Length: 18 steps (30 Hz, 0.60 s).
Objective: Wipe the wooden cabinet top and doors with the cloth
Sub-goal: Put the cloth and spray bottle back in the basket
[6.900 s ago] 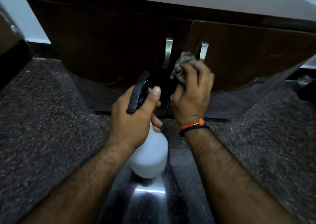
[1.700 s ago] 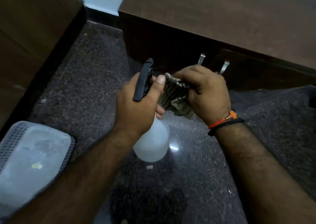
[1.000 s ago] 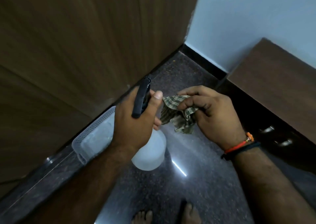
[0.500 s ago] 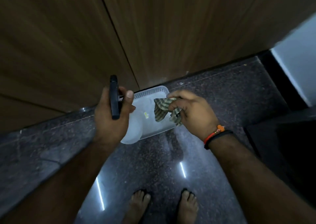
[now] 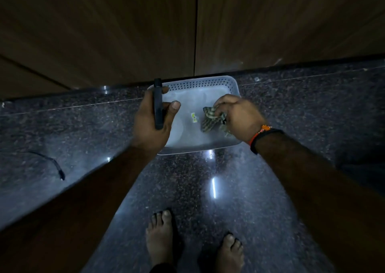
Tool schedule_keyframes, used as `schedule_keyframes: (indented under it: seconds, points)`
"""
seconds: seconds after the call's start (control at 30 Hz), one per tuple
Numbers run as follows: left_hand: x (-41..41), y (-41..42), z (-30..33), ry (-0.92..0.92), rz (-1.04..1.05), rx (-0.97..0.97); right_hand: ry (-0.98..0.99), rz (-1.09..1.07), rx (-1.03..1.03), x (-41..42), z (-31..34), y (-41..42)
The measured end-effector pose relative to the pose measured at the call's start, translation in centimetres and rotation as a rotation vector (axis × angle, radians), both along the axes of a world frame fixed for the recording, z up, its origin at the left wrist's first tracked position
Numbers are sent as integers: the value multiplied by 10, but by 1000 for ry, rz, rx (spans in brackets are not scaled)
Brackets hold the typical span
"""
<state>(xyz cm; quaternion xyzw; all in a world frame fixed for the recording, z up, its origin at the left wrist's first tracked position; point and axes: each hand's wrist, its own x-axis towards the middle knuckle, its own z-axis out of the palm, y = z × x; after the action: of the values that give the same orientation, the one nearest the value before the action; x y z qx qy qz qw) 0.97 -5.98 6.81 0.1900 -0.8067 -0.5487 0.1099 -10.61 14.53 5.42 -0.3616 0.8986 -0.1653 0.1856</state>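
Where the dark wooden cabinet with metal handles filled the view seconds ago, a pale perforated plastic basket (image 5: 233, 85) now sits on the speckled granite floor (image 5: 229, 200) against tall brown wood panels (image 5: 125, 33). Right hand (image 5: 239, 114) pinches the checked green-brown cloth (image 5: 209, 119) low over the basket's right half. Left hand (image 5: 154, 118) grips the black-triggered white spray bottle (image 5: 158, 106) at its left edge. Judgement: wiping finished; tools being stowed.

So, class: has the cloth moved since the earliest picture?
Yes. Held by the right hand, the cloth went from the cabinet door handles to above the white basket.
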Motion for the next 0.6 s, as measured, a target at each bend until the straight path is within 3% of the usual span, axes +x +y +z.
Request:
schedule_keyframes:
  seconds: [0.13,0.27,0.47,0.6]
  points:
    - [-11,-6,-57,-14,0,9,-5,6,79,-19,-39,-17]
    - [-22,-4,-95,13,22,16,-69,-156,30,-31,-84,-32]
    - [-26,2,-133,-18,-56,12,-40,54,250,9,-130,-18]
    - [-22,7,-141,43,-29,2,-123,133,388,29,-150,-9]
